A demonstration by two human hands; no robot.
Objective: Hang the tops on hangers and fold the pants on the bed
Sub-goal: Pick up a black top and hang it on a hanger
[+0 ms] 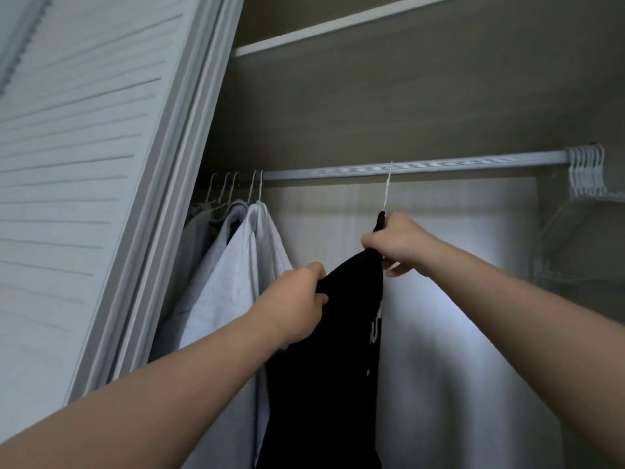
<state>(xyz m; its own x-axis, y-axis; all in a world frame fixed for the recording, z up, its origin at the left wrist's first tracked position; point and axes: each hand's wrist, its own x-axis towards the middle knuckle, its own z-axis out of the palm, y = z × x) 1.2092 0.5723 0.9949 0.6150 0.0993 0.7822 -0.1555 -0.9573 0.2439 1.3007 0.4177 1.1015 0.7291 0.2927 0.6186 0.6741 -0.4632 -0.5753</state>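
My left hand [297, 302] is curled tight round a shoulder of the black fabric top with white print [331, 333], which hangs below the pale metal closet rail [439, 165]. My right hand [395, 240] pinches the top's upper edge under the thin white wire hanger [388, 187], whose hook reaches the rail.

A white slatted door [67, 164] stands at the left, its frame [189, 157] leaning across the view beside the open closet. Inside, a pale shelf [338, 27] runs along the top above a dull beige back wall [372, 106], and a grey ribbed rod [422, 166] crosses beneath it from left to right. Below the rod a white panel [473, 316] catches a soft bright patch of light, while the upper closet lies in dim shadow.
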